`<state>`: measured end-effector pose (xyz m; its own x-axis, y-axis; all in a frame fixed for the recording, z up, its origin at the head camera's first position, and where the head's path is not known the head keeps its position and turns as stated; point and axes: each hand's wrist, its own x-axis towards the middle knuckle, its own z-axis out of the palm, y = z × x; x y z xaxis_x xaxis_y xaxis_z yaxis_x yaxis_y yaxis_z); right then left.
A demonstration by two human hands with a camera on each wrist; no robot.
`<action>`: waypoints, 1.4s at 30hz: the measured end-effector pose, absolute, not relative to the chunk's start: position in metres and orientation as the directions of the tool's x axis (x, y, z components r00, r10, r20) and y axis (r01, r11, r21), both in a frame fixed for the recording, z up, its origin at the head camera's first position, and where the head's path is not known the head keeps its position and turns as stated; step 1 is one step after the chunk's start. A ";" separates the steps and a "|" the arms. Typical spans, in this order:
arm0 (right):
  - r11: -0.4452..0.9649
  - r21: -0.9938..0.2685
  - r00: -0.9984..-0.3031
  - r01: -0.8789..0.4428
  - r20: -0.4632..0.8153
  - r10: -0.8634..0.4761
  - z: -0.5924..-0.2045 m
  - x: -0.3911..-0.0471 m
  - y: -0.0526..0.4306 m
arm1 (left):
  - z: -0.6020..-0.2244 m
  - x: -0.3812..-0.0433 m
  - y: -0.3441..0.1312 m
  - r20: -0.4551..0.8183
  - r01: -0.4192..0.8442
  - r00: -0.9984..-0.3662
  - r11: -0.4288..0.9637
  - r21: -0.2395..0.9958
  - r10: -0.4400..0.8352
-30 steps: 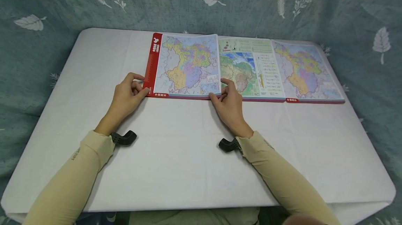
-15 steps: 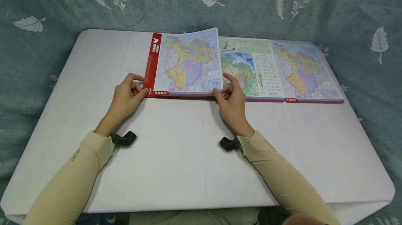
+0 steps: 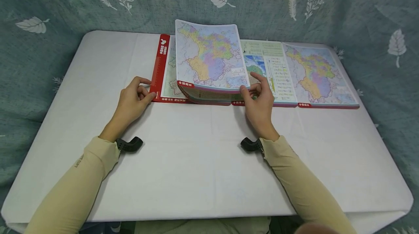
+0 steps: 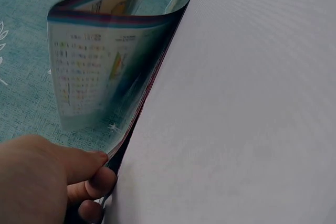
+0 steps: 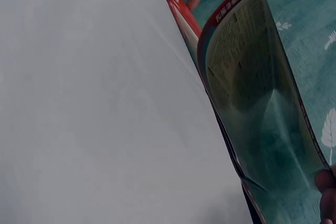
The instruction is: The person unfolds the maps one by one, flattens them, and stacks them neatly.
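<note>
A long folding map lies along the far side of the table in the head view, with a red border strip (image 3: pixel 159 72) at its left end. My left hand (image 3: pixel 128 101) pinches the lower corner of that strip; the left wrist view shows thumb and fingertips on the edge. My right hand (image 3: pixel 259 108) pinches the lower right corner of a raised map panel (image 3: pixel 209 57). This panel bends upward, and its printed underside (image 5: pixel 247 72) shows in the right wrist view. Part of a pale green page (image 3: pixel 171 72) shows under it. The flat right panel (image 3: pixel 317 76) lies untouched.
A white cloth (image 3: pixel 183 168) covers the table. Behind it hangs a blue-green curtain (image 3: pixel 163 1) with white leaf prints. Both wrists wear dark camera mounts (image 3: pixel 130 144). The map lies near the table's far edge.
My right hand has moved right and slightly up, lifting the map panel off the left part and pulling it right. The pale green page beside the red strip has come into view. My left hand stays put.
</note>
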<state>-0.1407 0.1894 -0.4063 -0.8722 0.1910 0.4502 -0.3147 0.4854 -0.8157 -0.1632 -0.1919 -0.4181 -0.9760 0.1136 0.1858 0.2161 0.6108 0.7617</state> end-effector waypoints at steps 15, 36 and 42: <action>0.479 -0.827 -0.838 -0.295 0.465 0.285 -0.378 -0.124 0.216 | -0.419 -0.162 -0.192 0.180 0.213 -0.977 0.627 0.750 0.116; 0.465 -0.848 -0.775 -0.253 0.466 0.428 -0.379 -0.125 0.276 | -0.419 -0.163 -0.191 0.173 0.203 -0.979 0.622 0.756 0.108; 0.443 -0.867 -0.766 -0.229 0.442 0.468 -0.379 -0.126 0.299 | -0.418 -0.163 -0.191 0.167 0.193 -0.981 0.631 0.752 0.101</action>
